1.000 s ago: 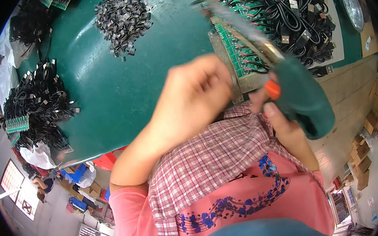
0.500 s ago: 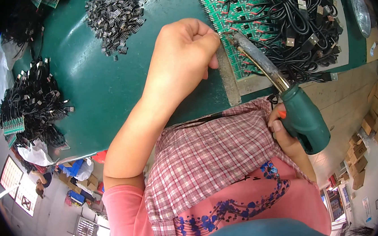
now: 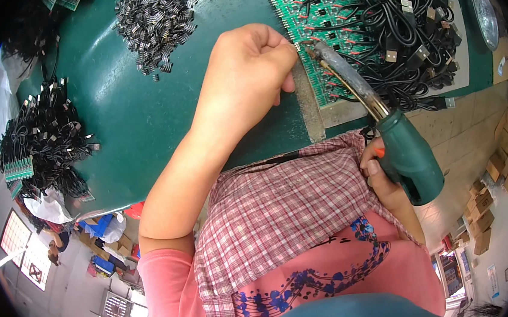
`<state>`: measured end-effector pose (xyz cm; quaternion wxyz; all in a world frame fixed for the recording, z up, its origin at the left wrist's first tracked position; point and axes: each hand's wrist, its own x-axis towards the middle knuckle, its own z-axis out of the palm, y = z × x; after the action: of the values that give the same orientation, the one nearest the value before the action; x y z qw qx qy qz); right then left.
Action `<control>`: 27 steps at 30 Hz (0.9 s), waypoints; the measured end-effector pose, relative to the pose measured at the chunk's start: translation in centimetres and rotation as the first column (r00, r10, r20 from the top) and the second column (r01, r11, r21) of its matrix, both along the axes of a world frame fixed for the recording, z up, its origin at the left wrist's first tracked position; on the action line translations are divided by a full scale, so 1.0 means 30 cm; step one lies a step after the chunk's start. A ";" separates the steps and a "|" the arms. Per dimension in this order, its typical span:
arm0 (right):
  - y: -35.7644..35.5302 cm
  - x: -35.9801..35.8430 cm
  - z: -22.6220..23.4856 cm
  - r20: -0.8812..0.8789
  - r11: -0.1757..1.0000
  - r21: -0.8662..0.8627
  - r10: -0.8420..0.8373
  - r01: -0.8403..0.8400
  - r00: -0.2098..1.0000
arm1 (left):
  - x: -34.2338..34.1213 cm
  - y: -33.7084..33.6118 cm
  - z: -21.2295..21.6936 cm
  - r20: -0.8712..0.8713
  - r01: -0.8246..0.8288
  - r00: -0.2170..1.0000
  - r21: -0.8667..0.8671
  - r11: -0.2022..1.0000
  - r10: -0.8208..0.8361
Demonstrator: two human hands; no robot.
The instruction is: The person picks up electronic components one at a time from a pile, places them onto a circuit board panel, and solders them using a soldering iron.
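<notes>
My left hand (image 3: pixel 253 62) is closed in a pinch at the left edge of a green circuit board panel (image 3: pixel 300 24). Whatever its fingertips hold, if anything, is hidden behind the hand. My right hand (image 3: pixel 381 174) grips a green soldering gun (image 3: pixel 410 157) by its handle, thumb near the orange trigger. The gun's metal barrel slants up and left, and its tip comes down by the board edge beside my left fingertips. Red and black wires join the panel to a heap of black USB cables (image 3: pixel 399 25) on its right.
On the green table (image 3: pixel 112 122) lies a pile of small black pin connectors (image 3: pixel 155 28). More black cables with small green boards (image 3: pixel 47 140) are heaped at the left edge. A round metal dish (image 3: pixel 484 16) stands at the far right. Cardboard boxes (image 3: pixel 482 211) sit on the floor.
Almost nothing differs. Both hands and the soldering gun have shifted only very slightly, with the tip still at the board edge.
</notes>
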<state>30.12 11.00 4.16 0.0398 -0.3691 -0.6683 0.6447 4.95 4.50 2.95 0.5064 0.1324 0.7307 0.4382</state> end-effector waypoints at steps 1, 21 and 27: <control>0.002 0.002 -0.002 0.007 1.000 0.009 0.021 -0.021 1.000 | 0.000 0.000 0.000 0.000 -0.003 1.000 0.007 1.000 0.003; 0.015 -0.006 0.019 0.115 0.985 0.081 0.140 -0.150 0.983 | 0.008 0.002 0.002 -0.030 -0.017 0.999 -0.021 1.000 0.016; 0.018 -0.015 0.001 0.078 0.930 0.289 0.212 -0.226 0.974 | 0.010 0.001 0.001 -0.039 -0.018 0.999 -0.024 1.000 0.017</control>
<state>29.66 11.53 4.20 0.0074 -0.2969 -0.7950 0.5289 5.24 4.52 2.98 0.4900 0.1282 0.7468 0.4309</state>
